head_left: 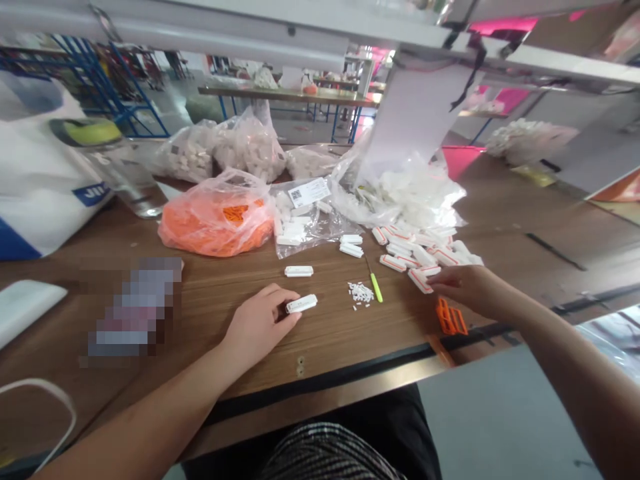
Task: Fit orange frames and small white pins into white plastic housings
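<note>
Between the thumb and fingers of my left hand (263, 320) is a small white plastic casing (302, 304), held just above or on the table. Another white casing (299, 271) lies behind it, and a pair of white casings (351, 245) rests farther back. At the right, my right hand (465, 287) closes its fingertips on the end of a white casing with an orange strip (420, 281), at the front of a pile of similar orange-striped casings (400, 248). A heap of tiny white pieces (361, 292) and a yellow-green-handled screwdriver-like tool (376, 288) lie between the hands.
Orange plastic frames (451, 317) lie near the table's front edge. Behind stand a bag of orange parts (215, 217), a clear bag of white casings (300, 220) and a large bag of white parts (415, 193). A bottle (117, 167) and a blurred-out flat object (135, 310) are at left.
</note>
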Demonstrator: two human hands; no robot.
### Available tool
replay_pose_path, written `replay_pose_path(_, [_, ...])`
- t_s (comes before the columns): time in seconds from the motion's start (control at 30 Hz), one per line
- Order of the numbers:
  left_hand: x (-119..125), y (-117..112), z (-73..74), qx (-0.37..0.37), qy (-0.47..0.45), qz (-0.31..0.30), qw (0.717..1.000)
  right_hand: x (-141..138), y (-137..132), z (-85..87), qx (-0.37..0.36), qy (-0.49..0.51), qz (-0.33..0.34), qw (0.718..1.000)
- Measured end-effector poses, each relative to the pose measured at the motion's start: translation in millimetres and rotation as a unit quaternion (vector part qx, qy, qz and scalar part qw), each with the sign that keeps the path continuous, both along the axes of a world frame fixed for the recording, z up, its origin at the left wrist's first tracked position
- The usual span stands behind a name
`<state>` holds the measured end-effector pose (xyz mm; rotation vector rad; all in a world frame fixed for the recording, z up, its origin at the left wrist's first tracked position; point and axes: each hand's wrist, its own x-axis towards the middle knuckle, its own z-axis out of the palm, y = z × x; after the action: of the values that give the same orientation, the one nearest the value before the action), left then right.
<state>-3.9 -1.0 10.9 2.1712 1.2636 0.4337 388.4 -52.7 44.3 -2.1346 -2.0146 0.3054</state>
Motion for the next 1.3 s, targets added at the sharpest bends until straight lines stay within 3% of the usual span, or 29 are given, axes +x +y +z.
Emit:
replay_pose_path(0.13, [1,2,-0.8,0.001,0.015,0.009,1.0,17,-16,6.9,-0.073,0.04,-0.005,0.997])
replay_pose_path(0.3, [0,2,-0.7,0.01,0.01,-0.005,1.0,9,-20,8.7,-0.127,0.052,-0.034,0.99])
replay_pose_path(0.57, [0,1,-0.9,0.022,0.0,-0.008,1.0,12,-17,-12.9,-0.105,0.007,-0.072,0.992])
replay_pose_path(0.67, [1,-1,-1.2,0.011,-0.01,0.001,1.0,15,-22,-2.0,-0.07,0.024,-0.061,0.995])
replay_pose_path(0.8, [2,-4,-1.0,-0.002,-0.02,0.012,1.0,-2,-21,24.2,-0.017,0.015,-0.101,0.995])
replay_pose_path(0.9, [0,-5,0.1,0.0,-0.029,-0.019,0.999,-42,-12,34.7,0.036,0.085,-0.005,0.996])
replay_pose_path(1.07, [-4,-5,5.2,-0.004,-0.042,-0.077,0.996,-125,10,27.2,-0.041,0.174,0.205,0.962])
replay_pose_path(1.17, [-4,-6,8.7,0.003,-0.033,-0.086,0.996,-151,18,18.5,-0.044,0.194,0.242,0.95])
replay_pose_path(1.3, [3,-10,8.2,0.029,-0.015,-0.071,0.997,-160,25,9.7,-0.054,0.234,0.245,0.94])
